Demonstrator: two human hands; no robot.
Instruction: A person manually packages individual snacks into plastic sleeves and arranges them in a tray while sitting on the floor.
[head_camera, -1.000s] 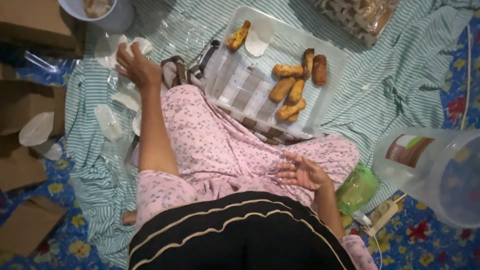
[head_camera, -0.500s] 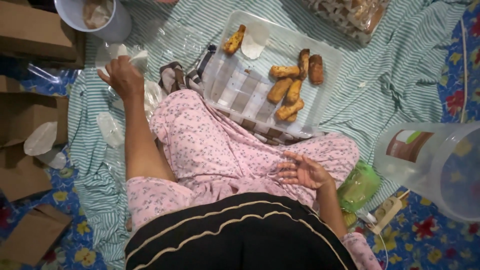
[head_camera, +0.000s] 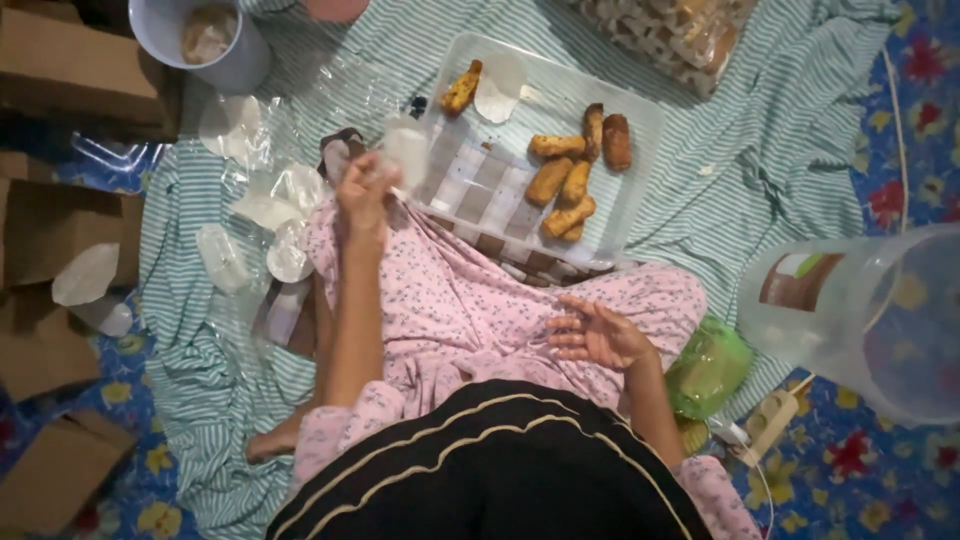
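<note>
My left hand (head_camera: 362, 190) is raised above my knee and grips a small clear plastic wrapper (head_camera: 405, 152) next to the tray's near left corner. My right hand (head_camera: 598, 333) rests on my pink floral lap with its fingers spread and nothing in it. Ahead of me a white plastic tray (head_camera: 640, 120) lined with checked paper holds several fried brown rolls (head_camera: 570, 185), one more roll (head_camera: 461, 90) at its far left, and a white paper piece (head_camera: 497, 88).
Several clear plastic wrappers (head_camera: 265, 205) lie scattered on the green striped cloth (head_camera: 800, 150) at left. A white cup (head_camera: 205, 40) stands top left, cardboard boxes (head_camera: 60, 230) along the left edge. A clear plastic jug (head_camera: 870, 310) and a green bag (head_camera: 708, 365) sit at right.
My left hand has moved right and nearer, from the wrappers on the cloth to the tray's corner, now with a clear wrapper in it. The right hand has stayed on my lap.
</note>
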